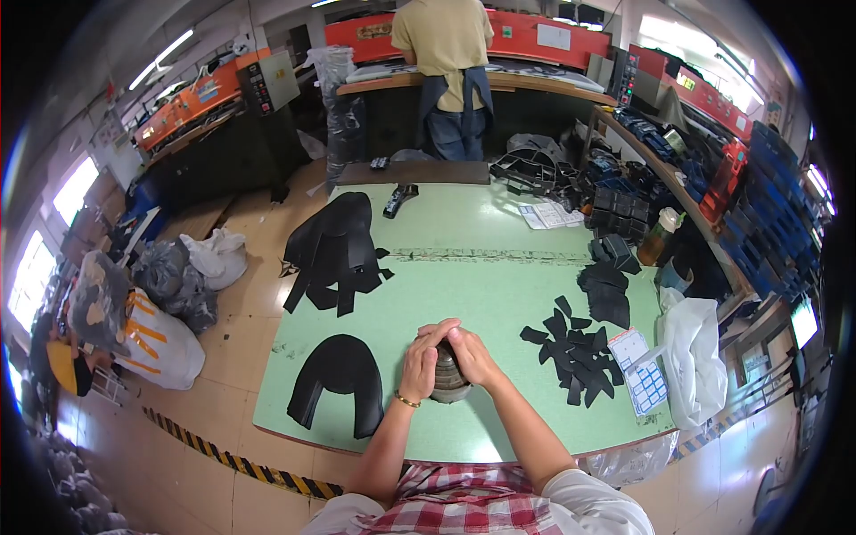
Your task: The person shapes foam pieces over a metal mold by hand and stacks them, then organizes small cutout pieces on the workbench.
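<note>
My left hand (417,364) and my right hand (473,353) meet over a round, ridged, grey-brown object (449,379) on the green table (464,299). Their fingers come together above its top, the palms against its sides. A dark part of it shows between the hands; the rest of the top is hidden. To the left lies a black U-shaped piece (343,361). Further back is a stack of larger black pieces (337,245). On the right, many small black cut pieces (575,355) lie in a loose pile.
Printed cards (644,383) and a white plastic bag (694,357) are at the right edge. A bottle (658,236) and black parts (620,214) stand behind. A person (443,53) faces a red machine (553,40). Filled sacks (165,343) sit on the left floor.
</note>
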`<state>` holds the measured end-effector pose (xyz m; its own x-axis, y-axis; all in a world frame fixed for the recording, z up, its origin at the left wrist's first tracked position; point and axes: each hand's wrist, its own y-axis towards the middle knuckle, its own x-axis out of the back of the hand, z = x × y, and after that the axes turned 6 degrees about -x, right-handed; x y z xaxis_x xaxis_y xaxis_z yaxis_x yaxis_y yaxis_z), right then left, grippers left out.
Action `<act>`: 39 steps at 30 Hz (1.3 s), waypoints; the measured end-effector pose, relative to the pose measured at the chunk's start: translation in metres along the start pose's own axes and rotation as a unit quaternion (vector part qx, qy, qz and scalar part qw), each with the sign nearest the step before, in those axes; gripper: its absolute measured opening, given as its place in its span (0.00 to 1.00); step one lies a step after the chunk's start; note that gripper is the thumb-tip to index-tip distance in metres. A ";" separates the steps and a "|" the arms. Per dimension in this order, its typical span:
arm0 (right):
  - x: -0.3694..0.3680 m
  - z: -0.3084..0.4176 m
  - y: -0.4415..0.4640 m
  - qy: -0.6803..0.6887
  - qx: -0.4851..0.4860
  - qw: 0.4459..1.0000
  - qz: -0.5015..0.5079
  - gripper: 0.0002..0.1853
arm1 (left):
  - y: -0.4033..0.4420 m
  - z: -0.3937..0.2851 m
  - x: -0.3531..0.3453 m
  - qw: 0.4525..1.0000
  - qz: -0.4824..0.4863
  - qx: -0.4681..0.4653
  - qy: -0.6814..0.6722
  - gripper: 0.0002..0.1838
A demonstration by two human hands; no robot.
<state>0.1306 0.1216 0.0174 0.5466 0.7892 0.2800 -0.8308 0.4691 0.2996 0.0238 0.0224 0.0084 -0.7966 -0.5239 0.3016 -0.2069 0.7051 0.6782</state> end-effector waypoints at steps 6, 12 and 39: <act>0.000 0.004 -0.001 -0.006 -0.004 1.000 0.005 0.29 | -0.001 0.001 0.000 1.000 0.001 0.002 0.005 0.39; 0.000 0.006 -0.002 -0.002 -0.008 1.000 0.003 0.27 | -0.001 0.001 -0.002 1.000 -0.017 -0.016 0.009 0.34; -0.001 0.007 -0.003 -0.022 -0.010 1.000 -0.004 0.25 | -0.002 0.000 -0.001 1.000 0.001 0.006 0.012 0.35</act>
<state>0.1328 0.1167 0.0227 0.5574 0.7668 0.3185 -0.8278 0.4839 0.2838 0.0255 0.0216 0.0066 -0.7837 -0.5333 0.3184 -0.2119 0.7115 0.6700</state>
